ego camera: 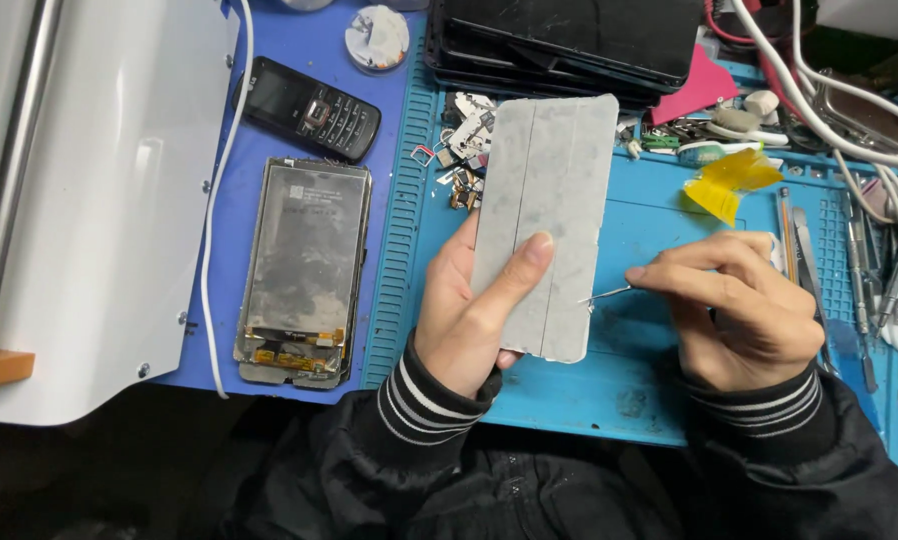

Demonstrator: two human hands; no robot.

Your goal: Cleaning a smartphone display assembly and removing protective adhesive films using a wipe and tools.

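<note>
Dark sleeves (489, 470) with striped cuffs are seen nearest the lens, at the bottom edge. The left hand (464, 315) is closed around a grey panel (547, 215), the thumb laid across its face and the fingers hidden behind; the panel is held tilted above the blue mat (629, 370), its lower edge near the wrist. The right hand (744, 310) is pinched shut on a thin metal pick (607, 294), whose tip is set against the panel's right edge.

The mat is ridged along its left margin and stained near its front edge. To its left, a darker blue surface (299, 40) is noted, bearing a stripped screen (304, 270) with exposed flex connectors at its lower end, and a black keypad phone (312, 108) just beyond it. A white cable (214, 200) is run beside both. A white housing (99, 200) with a metal rod occupies the far left.

Behind the panel, small loose parts (464, 140) are scattered. Black trays (569, 40) are stacked at the top. Yellow tape (729, 180) lies on the mat to the right, and tweezers and hand tools (869, 270) are crowded at the right margin, under white cables (829, 110)
</note>
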